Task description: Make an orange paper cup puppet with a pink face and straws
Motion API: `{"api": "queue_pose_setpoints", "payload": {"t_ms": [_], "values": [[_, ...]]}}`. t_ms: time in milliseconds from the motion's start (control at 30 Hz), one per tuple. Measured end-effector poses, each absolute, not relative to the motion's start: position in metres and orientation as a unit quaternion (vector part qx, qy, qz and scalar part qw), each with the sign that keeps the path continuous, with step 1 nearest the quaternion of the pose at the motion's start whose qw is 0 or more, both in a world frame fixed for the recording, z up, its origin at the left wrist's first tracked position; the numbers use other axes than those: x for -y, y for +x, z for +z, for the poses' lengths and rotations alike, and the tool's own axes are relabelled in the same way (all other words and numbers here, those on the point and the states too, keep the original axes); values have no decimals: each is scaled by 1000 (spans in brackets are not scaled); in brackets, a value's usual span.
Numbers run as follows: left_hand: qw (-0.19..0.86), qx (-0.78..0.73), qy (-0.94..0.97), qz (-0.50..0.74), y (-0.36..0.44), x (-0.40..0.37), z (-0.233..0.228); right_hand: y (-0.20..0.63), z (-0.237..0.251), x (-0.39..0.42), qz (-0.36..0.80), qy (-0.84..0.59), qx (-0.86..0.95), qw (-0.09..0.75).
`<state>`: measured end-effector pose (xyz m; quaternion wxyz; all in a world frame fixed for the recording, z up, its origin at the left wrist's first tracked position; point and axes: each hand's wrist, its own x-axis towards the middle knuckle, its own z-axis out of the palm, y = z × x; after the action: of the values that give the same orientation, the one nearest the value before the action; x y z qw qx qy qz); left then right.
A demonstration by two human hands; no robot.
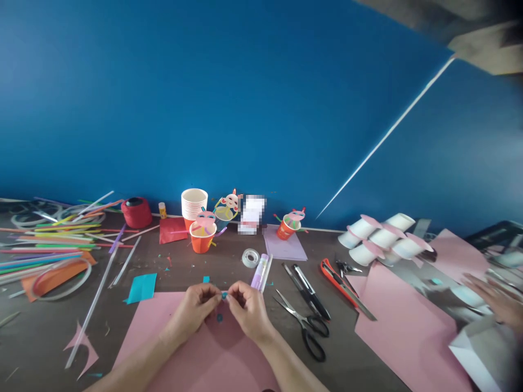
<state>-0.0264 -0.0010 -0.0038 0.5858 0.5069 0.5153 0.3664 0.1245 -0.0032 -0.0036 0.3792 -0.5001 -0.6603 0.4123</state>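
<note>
Both hands pinch one tiny teal paper scrap [224,295] over the pink sheet [163,343] at six o'clock: left hand [195,309] and right hand [248,307] fingertips grasping its edges; it looks featherlight, flimsy, easily torn

Craft room, table strewn with straws [49,239], paper cups [193,204], scissors [304,324], blue wall [245,98]

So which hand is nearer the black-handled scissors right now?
Right. The right hand is just left of the scissors on the pink paper; the left hand is farther left, beyond the right one.
</note>
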Motion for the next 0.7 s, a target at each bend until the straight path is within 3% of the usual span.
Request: {"api": "queue_pose_setpoints", "payload": {"t_ms": [233,400,533,700], "values": [[602,-513,483,376,-29,-1,-8,127,3,6,374,-503,680,381],[627,-502,435,408,-31,-1,-9,158,11,-10,195,-604,640,433],[625,-490,430,430,-30,-1,-8,171,10,-23,50,-710,644,282],[621,-488,439,429,-31,-1,-9,164,7,-28,27,-760,637,126]]}}
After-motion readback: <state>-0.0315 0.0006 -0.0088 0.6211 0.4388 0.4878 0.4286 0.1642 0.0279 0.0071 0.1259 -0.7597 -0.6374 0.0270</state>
